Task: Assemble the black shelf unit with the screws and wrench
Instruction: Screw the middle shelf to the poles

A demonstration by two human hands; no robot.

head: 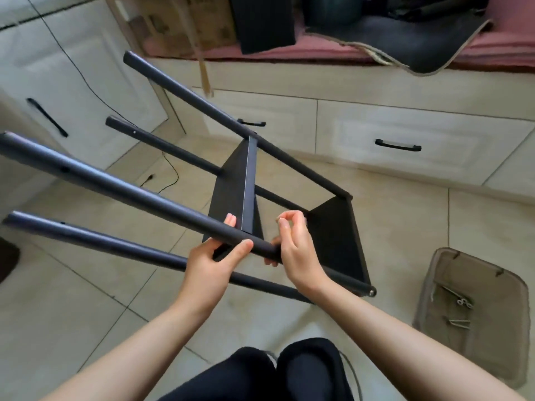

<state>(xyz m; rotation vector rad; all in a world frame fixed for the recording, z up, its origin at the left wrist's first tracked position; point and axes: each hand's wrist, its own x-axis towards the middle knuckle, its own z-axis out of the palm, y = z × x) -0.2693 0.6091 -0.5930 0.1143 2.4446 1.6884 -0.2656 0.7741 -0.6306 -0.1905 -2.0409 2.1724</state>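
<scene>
Black shelf unit (289, 180) tipped on its side over the tiled floor (405, 227), four round matte tubes slanting up and left from two flat, dark panels. Nearest upper tube (130, 192) crossing in front of the nearer panel (234, 186); smooth, with a small screw hole toward its far end. Left of the unit, open floor; behind it, cream drawers (390, 140) with black handles standing close to the far tube ends. Right of the unit, a soft mesh basket (463, 308) well apart, holding loose metal screws (460, 301); wrench not distinguishable.

Left hand (214, 264) clamped around the nearest upper tube at the nearer panel, thumb over the top, fingertips curling behind. Right hand (295, 250) just beside it at the same tube's end, lower fingers resting against the tube, thumb and forefinger pinched together above it around something too small to identify. Below the unit, knees in black fabric.
</scene>
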